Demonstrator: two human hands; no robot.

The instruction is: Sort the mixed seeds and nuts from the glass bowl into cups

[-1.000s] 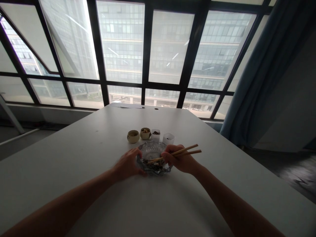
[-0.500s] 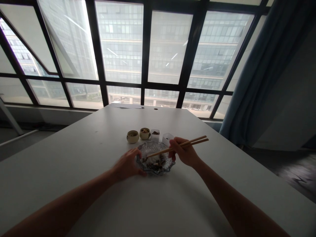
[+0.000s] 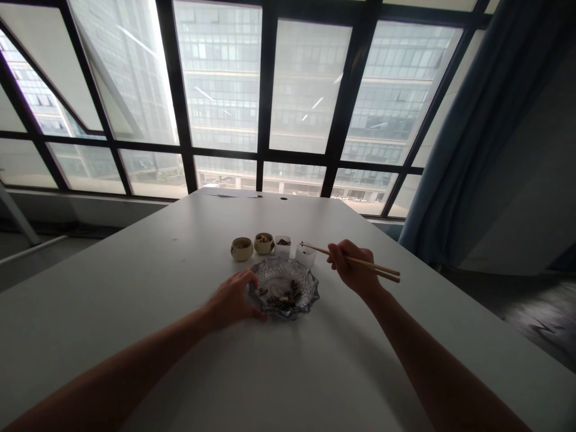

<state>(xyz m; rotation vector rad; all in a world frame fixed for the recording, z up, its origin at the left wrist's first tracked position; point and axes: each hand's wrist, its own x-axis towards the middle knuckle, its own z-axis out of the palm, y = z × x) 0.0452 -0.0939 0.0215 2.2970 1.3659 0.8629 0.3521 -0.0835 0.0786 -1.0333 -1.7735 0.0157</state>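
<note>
A glass bowl with a scalloped rim stands on the table and holds several small dark pieces, like seeds in shells. My left hand grips its left rim, thumb at the near side. Wooden chopsticks are held in my right hand, to the right of the bowl. Their tips hover over a white square cup just behind the bowl; a tiny dark bit seems to be at the tips, too small to name. Inside that cup a dark speck shows.
Left of the white cup stand another white cup with dark reddish pieces, a round cream cup with light brown pieces, and a second cream cup. The white table reaches toward the windows. A blue curtain hangs at right.
My right hand and the chopsticks have moved right; the tips went from inside the glass bowl up to above the rightmost white cup. My left hand stays on the bowl.
</note>
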